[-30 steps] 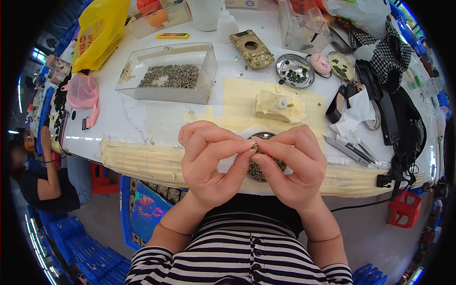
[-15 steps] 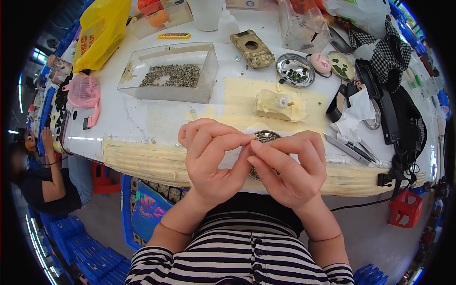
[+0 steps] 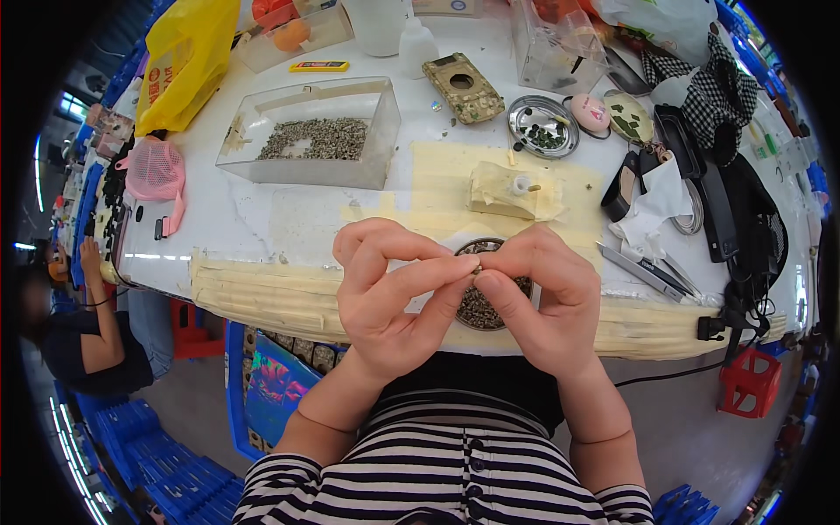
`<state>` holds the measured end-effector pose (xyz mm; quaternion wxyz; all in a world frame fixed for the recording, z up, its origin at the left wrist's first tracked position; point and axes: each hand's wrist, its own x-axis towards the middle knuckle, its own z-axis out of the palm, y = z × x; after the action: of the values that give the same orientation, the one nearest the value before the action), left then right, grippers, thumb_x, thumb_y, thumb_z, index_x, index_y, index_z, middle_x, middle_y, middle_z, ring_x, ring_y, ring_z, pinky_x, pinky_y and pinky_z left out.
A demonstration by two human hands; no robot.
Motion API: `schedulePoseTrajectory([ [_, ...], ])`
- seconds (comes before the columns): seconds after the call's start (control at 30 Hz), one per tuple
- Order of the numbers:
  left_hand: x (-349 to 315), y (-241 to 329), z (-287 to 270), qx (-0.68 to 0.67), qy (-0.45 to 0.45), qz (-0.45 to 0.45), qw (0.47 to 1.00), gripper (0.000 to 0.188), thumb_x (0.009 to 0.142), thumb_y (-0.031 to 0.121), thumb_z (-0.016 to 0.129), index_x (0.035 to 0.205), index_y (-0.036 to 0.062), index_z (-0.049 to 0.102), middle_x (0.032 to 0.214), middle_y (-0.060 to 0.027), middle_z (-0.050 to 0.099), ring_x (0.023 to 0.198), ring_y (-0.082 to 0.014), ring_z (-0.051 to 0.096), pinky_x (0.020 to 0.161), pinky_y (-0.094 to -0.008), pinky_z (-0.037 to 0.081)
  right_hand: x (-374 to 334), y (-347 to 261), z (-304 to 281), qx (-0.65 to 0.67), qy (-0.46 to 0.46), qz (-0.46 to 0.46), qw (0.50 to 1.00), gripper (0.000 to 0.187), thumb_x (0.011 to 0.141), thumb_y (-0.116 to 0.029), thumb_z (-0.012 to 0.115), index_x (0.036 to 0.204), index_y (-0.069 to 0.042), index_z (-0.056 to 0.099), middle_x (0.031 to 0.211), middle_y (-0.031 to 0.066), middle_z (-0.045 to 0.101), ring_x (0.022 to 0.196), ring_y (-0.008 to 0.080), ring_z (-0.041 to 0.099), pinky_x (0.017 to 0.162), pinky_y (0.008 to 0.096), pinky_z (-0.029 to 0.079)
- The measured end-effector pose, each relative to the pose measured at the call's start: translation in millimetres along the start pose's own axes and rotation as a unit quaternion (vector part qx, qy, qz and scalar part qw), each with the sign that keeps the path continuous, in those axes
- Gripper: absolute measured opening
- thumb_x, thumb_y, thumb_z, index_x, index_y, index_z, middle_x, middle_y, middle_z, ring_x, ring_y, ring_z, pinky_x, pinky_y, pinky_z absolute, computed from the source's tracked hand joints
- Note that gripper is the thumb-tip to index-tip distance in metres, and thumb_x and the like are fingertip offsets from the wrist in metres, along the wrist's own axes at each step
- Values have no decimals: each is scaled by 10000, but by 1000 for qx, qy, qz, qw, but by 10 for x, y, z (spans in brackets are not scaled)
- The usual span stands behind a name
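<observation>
Near the desk's front edge (image 3: 262,289), our left hand (image 3: 389,302) and right hand (image 3: 551,302) pinch what seems a tiny piece (image 3: 478,270) in their fingers (image 3: 418,283) over the round dish (image 3: 481,329), apparently midway, many loose bits (image 3: 479,311) left below and those done unclear.

Left hand (image 3: 388,302) and right hand (image 3: 549,302) meet, pinching.

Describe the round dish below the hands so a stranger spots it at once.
Find the near edge of the white table. There, partly hidden beneath the left hand and right hand, sits the round dish. It holds small grey-brown pieces, whereas the other round dish, farther back, holds dark green ones.
</observation>
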<state>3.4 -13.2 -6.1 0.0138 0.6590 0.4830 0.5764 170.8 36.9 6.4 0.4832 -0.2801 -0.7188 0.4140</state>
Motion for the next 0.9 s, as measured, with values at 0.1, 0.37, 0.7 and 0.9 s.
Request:
schedulePoseTrajectory([
  [0.1,-6,9,7,30,2,5,1000,264,700,30,822,927,148,753,886,18,650,850,-193,540,807,-328,348,-8,-5,13,-25,28,-15,999,172,743,-33,821,904,-48,766,767,38,645,699,185,582,636,295,446],
  [0.37,-24,-2,16,60,6,-22,998,250,680,20,810,895,126,739,872,13,635,879,-200,555,832,-336,339,-27,26,67,-247,74,-230,939,369,644,-115,844,1007,-121,782,782,-43,608,701,157,513,640,301,367],
  [0.7,-17,-4,15,38,12,-9,999,248,694,20,815,907,124,743,863,9,637,840,-201,556,810,-337,344,-23,15,60,-242,75,-203,946,336,662,-115,843,994,-112,786,773,-40,612,694,157,517,661,308,371],
  [0.9,-13,11,11,18,19,-2,1000,266,701,29,824,933,138,752,871,24,645,830,-188,548,803,-328,344,0,5,53,-149,37,-114,982,252,698,-89,842,941,-75,778,770,4,635,687,185,548,660,313,405],
])
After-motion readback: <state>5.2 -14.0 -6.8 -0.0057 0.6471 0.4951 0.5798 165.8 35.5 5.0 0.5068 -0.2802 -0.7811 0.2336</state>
